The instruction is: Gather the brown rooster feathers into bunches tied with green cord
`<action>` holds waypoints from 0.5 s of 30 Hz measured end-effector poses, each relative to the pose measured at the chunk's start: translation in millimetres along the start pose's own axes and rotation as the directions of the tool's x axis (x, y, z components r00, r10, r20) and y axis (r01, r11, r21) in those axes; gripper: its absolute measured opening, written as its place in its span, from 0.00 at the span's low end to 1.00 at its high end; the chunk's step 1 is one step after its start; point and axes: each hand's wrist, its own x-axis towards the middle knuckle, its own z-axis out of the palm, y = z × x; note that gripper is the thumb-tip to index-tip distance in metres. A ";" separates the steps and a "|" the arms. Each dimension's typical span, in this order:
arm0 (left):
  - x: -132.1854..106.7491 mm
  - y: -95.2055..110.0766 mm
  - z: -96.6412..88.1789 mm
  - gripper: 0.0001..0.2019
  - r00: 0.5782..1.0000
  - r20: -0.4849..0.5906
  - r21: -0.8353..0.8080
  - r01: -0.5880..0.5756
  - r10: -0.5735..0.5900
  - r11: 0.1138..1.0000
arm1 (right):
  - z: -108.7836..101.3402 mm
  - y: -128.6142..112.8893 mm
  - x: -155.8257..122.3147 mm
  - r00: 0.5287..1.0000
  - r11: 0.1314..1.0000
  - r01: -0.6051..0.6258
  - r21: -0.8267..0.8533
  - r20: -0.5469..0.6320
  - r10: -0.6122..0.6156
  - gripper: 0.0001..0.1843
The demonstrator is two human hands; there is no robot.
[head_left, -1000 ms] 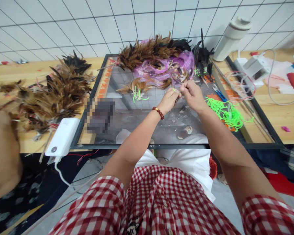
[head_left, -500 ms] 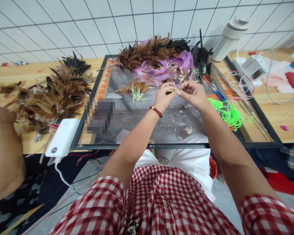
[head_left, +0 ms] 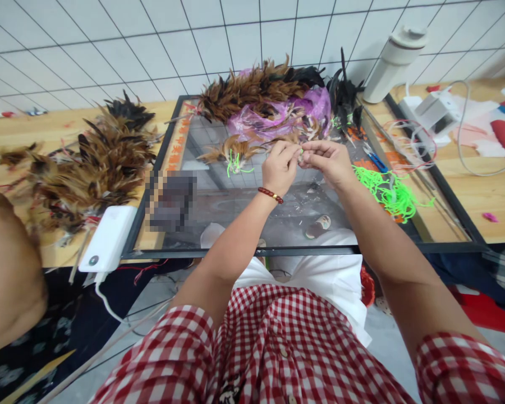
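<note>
My left hand, with a bead bracelet at the wrist, is closed in a pinch above the glass tabletop. Brown feathers stick out just past its fingers and seem to be held there. Against it, my right hand pinches too, its fingertips meeting the left ones. Between them shows a tiny bit of bright green cord; the rest is hidden by the fingers. Left of my hands lies a small feather bunch with green ties. A heap of green cord pieces lies near my right forearm.
Behind are a long brown feather bundle, a purple plastic bag and black feathers. Blue-handled snips and a white bottle stand right. Left are a feather pile, a power bank and another person's arm.
My left fingers have curled in more, and the green strand across them shows less. Brown feathers now show past the left hand. Both hands stay pinched together at about the same spot.
</note>
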 end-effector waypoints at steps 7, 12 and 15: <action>2.2 -3.8 0.6 0.08 0.993 0.022 -0.139 0.116 -0.114 0.983 | 1.9 -1.3 0.0 0.991 0.991 -0.133 0.029 0.016 0.133 0.24; 2.6 -4.4 -0.4 0.07 0.995 0.073 -0.096 0.076 -0.069 0.992 | -1.8 -2.5 1.5 0.999 0.987 0.015 -0.160 -0.029 -0.020 0.21; 1.6 -7.6 0.9 0.07 0.993 0.113 -0.066 0.053 -0.045 0.996 | -4.4 -3.6 0.1 0.990 0.924 0.124 -0.361 -0.023 -0.142 0.17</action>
